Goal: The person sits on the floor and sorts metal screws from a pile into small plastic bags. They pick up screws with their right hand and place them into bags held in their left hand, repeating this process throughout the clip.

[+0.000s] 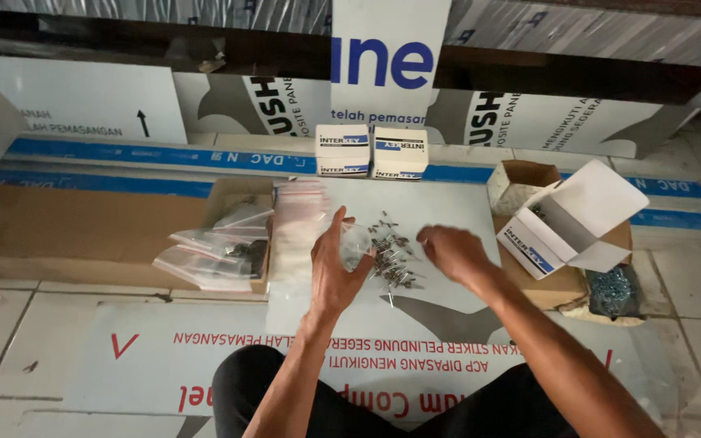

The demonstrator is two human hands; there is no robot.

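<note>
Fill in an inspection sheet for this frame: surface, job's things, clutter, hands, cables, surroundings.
Surface: white sheet panel on a tiled floor.
Job's things: pile of small metal screws; small clear bag.
Clutter: stack of clear zip bags, filled bags on a cardboard box, two closed white boxes, open white box.
Hands: left hand holds the clear bag; right hand is over the screws, grip unclear.
Cables: nothing seen.
Surroundings: printed panels leaning behind.
</note>
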